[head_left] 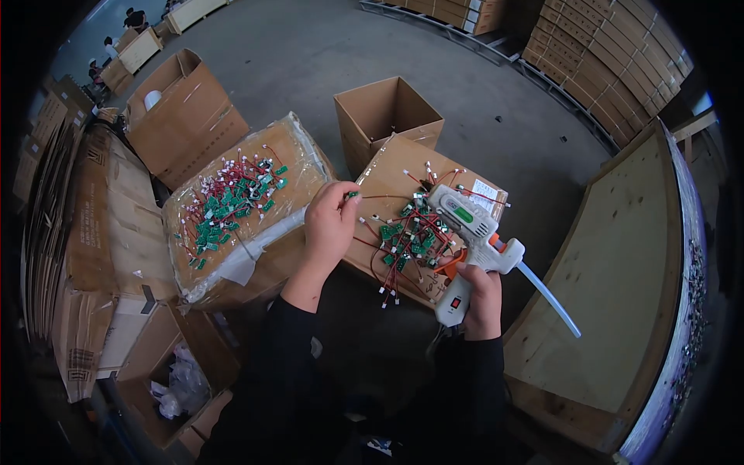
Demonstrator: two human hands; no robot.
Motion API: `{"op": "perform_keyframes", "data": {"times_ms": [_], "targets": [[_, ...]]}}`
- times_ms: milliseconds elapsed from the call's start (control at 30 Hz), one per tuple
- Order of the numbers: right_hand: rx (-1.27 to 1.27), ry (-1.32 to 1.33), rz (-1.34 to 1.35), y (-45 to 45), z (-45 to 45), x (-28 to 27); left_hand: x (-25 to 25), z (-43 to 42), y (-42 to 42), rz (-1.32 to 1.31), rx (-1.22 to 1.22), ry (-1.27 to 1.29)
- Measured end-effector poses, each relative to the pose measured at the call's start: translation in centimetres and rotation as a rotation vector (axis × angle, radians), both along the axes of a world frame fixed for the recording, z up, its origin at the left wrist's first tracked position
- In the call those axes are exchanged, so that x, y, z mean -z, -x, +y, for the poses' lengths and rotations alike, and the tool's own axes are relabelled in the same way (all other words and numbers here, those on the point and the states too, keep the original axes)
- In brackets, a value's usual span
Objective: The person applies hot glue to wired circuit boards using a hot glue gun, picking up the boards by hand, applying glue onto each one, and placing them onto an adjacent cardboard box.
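My left hand (332, 218) pinches a small green circuit board (352, 194) between thumb and fingertips. A red wire runs from that board to the right, across the cardboard box. In my right hand (482, 299) is a white and grey hot glue gun (468, 219), gripped by its handle, with its nozzle end toward the upper left. A translucent glue stick (549, 300) sticks out of its back end. Under and beside the gun lies a pile of green boards with red wires and white connectors (411, 236), on top of the right cardboard box (380, 178).
A second pile of wired green boards (232, 198) lies on a taped carton (298, 159) at left. Behind stand an open box (387, 116) and a taller carton (186, 116). A wooden panel (597, 287) rises at right. People (136, 18) are far off at upper left.
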State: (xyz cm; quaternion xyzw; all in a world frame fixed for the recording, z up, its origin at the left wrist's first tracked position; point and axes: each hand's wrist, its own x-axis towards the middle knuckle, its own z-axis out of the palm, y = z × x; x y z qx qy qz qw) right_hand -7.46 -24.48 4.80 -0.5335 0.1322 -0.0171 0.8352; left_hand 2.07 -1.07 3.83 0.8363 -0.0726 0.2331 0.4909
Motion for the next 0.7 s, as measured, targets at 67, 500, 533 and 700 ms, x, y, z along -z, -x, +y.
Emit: {"op": "perform_keyframes", "data": {"times_ms": [67, 500, 533, 700], "targets": [[0.022, 0.001, -0.006, -0.2, 0.8, -0.1, 1.5, 1.2, -0.4, 0.055, -0.011, 0.094], [-0.071, -0.019, -0.007, -1.1, 3.2, 0.5, 2.1, 3.6, 1.0, 0.552, 0.268, 0.902], [-0.096, -0.015, -0.001, -1.1, 3.2, 0.6, 2.0, 3.7, 1.3, 0.601, 0.251, 0.878], [-0.101, -0.015, -0.048, -1.0, 4.2, -0.1, 2.7, 4.7, 1.5, 0.535, 0.244, 0.916]]}}
